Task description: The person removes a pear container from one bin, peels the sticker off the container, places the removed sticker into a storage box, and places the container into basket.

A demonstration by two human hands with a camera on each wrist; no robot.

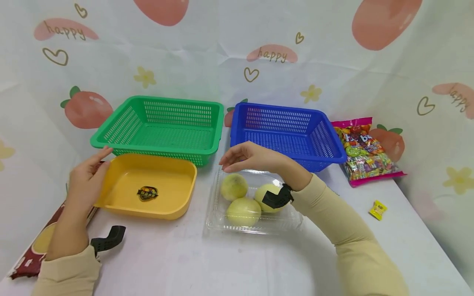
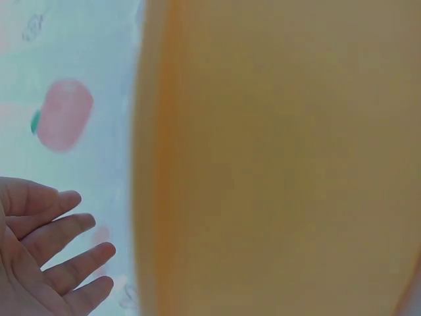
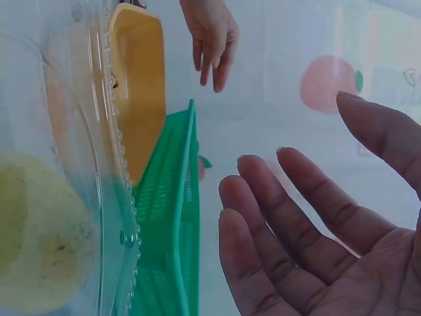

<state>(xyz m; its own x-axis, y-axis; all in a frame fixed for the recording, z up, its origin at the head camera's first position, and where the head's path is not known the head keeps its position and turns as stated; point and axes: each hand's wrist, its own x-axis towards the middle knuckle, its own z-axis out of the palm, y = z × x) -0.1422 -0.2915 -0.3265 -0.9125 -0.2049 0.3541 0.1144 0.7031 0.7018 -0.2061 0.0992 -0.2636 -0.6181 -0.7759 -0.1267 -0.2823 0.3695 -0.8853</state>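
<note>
My left hand point(image 1: 86, 181) is raised by the left side of a yellow plastic basin point(image 1: 177, 207) with a dark label inside. Its fingers are spread and hold nothing, as the left wrist view shows beside the basin's wall point(image 2: 283, 158). Over the back of a clear plastic box point(image 1: 255, 227) hovers my right hand point(image 1: 255, 158), fingers loosely bent and empty. Three round, pale yellow-green fruits lie in the box: one at the back left point(image 1: 234, 187), one in front point(image 1: 243, 212) and one on the right point(image 1: 267, 193), partly behind the wrist strap.
A green basket point(image 1: 174, 154) stands behind the basin, with a blue basket point(image 1: 289, 113) to its right. Colourful candy bags point(image 1: 364, 150) lie at the far right, near one small yellow wrapped candy point(image 1: 378, 210). Behind the left arm lies a dark red packet point(image 1: 31, 261).
</note>
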